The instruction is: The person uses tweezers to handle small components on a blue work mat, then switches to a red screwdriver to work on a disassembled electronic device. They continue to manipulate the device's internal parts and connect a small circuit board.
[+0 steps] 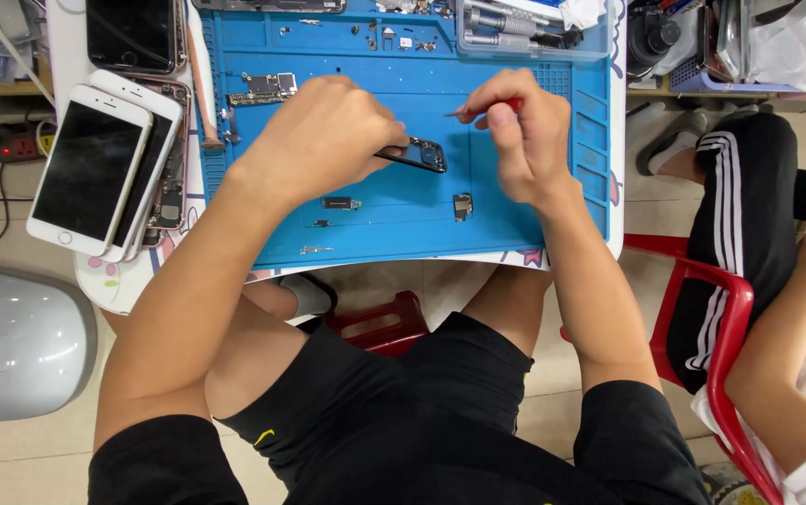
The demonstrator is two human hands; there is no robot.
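My left hand (328, 131) grips a small black phone part (422, 154), a thin frame-like piece, just above the blue repair mat (515, 215). My right hand (525, 131) pinches a red-handled tool (482, 110) whose metal tip points left toward that part. Small loose components lie on the mat below the hands: a dark flat piece (341, 203) and a small square module (462, 206). A bare circuit board (263, 89) rests at the mat's upper left.
Stacked white phones (94, 168) and an opened phone lie left of the mat. A dark phone (132, 33) sits at top left. A clear tool box (525, 28) stands at the mat's top. Another person sits on a red chair (730, 309) at right.
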